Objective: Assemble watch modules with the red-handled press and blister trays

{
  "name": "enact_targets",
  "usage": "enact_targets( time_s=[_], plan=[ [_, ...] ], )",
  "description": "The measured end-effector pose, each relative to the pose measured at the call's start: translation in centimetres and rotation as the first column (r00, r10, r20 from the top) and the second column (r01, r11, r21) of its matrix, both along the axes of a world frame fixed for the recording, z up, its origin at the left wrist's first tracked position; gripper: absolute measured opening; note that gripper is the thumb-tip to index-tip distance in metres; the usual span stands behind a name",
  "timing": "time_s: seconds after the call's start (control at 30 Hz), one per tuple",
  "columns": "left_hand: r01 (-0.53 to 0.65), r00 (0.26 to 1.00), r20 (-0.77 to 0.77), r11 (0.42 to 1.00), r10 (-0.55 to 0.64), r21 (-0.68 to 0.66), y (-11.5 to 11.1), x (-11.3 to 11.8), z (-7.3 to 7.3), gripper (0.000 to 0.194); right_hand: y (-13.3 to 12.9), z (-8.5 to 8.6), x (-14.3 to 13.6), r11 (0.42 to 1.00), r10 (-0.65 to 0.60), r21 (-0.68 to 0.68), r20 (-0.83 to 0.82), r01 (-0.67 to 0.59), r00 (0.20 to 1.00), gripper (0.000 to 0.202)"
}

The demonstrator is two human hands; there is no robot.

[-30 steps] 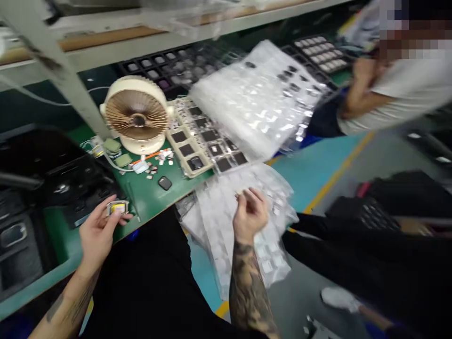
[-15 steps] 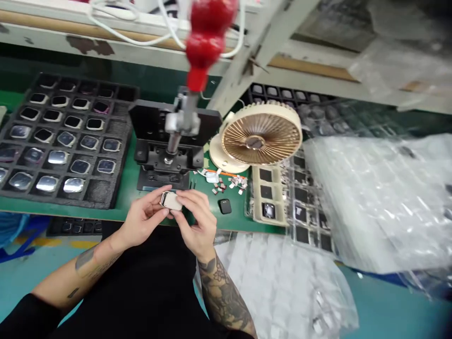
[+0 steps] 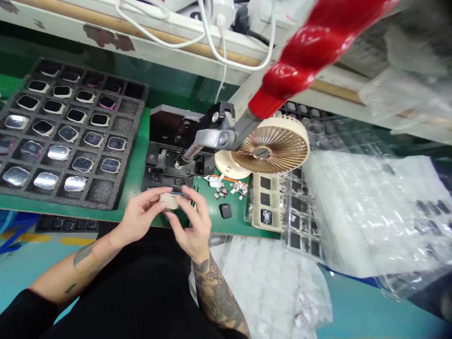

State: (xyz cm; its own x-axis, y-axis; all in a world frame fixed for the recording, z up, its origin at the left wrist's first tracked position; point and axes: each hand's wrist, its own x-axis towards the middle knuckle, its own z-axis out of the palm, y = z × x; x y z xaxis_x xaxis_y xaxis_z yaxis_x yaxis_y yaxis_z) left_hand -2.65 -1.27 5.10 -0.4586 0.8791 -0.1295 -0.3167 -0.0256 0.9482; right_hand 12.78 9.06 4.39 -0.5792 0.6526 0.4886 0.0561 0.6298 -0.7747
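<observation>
A small pale smartwatch case [image 3: 169, 201] is held at the bench's front edge, below the hand press. My left hand [image 3: 139, 214] pinches its left end between thumb and fingers. From the other side, my right hand [image 3: 193, 219] grips it with thumb and fingertips, covering its right end. The face turned away from me is hidden. Just beyond the fingers stands the black hand press [image 3: 169, 162] with its red-handled lever [image 3: 300, 61]. A small black rounded square piece [image 3: 226, 211] lies to the right of my right hand.
A dark foam tray [image 3: 122, 181] of watch cases sits on the left. Right of the press are a cream fan [image 3: 263, 153], small scattered parts [image 3: 238, 188], a beige compartment tray [image 3: 264, 182] and clear plastic trays [image 3: 293, 240]. Bubble-wrap-like plastic [image 3: 370, 212] covers the far right.
The watch case has tipped in my fingers, its dark opening no longer showing. My right fingers have shifted around it. The view has moved, and the red lever appears larger and farther right.
</observation>
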Motion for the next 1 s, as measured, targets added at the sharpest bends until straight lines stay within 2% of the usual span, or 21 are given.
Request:
enact_targets(
  time_s=[0.07, 0.17, 0.23, 0.33, 0.43, 0.5, 0.57, 0.63, 0.7, 0.73, 0.83, 0.93, 1.0],
  plan=[
    [0.045, 0.999, 0.02, 0.999, -0.046, 0.017, 0.2, 0.0, 0.0, 0.044, 0.0, -0.2, 0.2, 0.984, -0.023, -0.177, -0.024, 0.019, 0.999, 0.05],
    [0.089, 0.996, 0.021, 0.995, -0.09, 0.036, 0.5, 0.2, -0.2, 0.036, 0.1, -0.5, 0.3, 0.937, 0.018, -0.347, -0.075, -0.043, 0.997, 0.027],
    [0.103, 0.994, -0.026, 0.994, -0.102, 0.029, 0.5, 0.4, -0.5, 0.031, 0.1, -0.6, 0.4, 0.922, 0.017, -0.385, -0.09, -0.051, 0.996, 0.016],
    [0.1, 0.977, -0.192, 0.994, -0.092, 0.037, 0.2, 0.5, -1.2, 0.027, -0.3, -0.8, 0.3, 0.916, -0.005, -0.401, -0.091, -0.032, 0.996, 0.013],
    [0.037, 0.912, -0.41, 0.994, 0.009, 0.103, -0.2, 0.6, -2.0, 0.024, -0.9, -0.7, -0.1, 0.92, -0.028, -0.393, -0.093, -0.011, 0.995, 0.015],
    [-0.005, 0.902, -0.428, 0.993, 0.055, 0.117, -0.3, 0.7, -2.3, 0.021, -0.7, -0.3, -0.5, 0.924, -0.04, -0.382, -0.069, 0.01, 0.997, 0.015],
    [-0.039, 0.964, -0.259, 0.997, 0.055, 0.07, -0.2, 0.7, -2.3, 0.02, 0.1, 0.6, -0.9, 0.934, 0.021, -0.357, 0.011, -0.015, 1.0, 0.015],
    [-0.066, 0.996, 0.051, 0.998, 0.067, -0.016, 0.0, 0.7, -1.9, 0.032, 1.6, 1.9, -1.1, 0.957, 0.086, -0.286, 0.1, -0.054, 0.991, 0.013],
    [-0.095, 0.937, 0.326, 0.99, 0.123, -0.102, 0.2, 0.5, -1.4, 0.05, 3.4, 3.4, -1.3, 0.983, 0.059, -0.181, 0.106, -0.04, 0.993, 0.012],
    [-0.105, 0.9, 0.409, 0.986, 0.151, -0.133, 0.3, 0.3, -1.2, 0.056, 4.2, 4.1, -1.3, 0.992, 0.008, -0.129, 0.06, 0.0, 0.998, 0.014],
    [-0.126, 0.851, 0.49, 0.98, 0.188, -0.156, 0.2, -0.2, -0.7, 0.057, 6.1, 6.0, -1.5, 0.991, -0.13, 0.008, -0.135, 0.133, 0.982, 0.02],
    [-0.113, 0.86, 0.486, 0.987, 0.157, -0.118, -0.1, -0.5, -0.8, 0.05, 6.6, 7.1, -1.7, 0.97, -0.136, 0.165, -0.231, 0.177, 0.963, 0.015],
    [-0.095, 0.878, 0.461, 0.992, 0.125, -0.088, -0.2, -0.4, -0.9, 0.048, 6.5, 7.1, -1.7, 0.967, -0.12, 0.193, -0.229, 0.166, 0.966, 0.013]
  ],
)
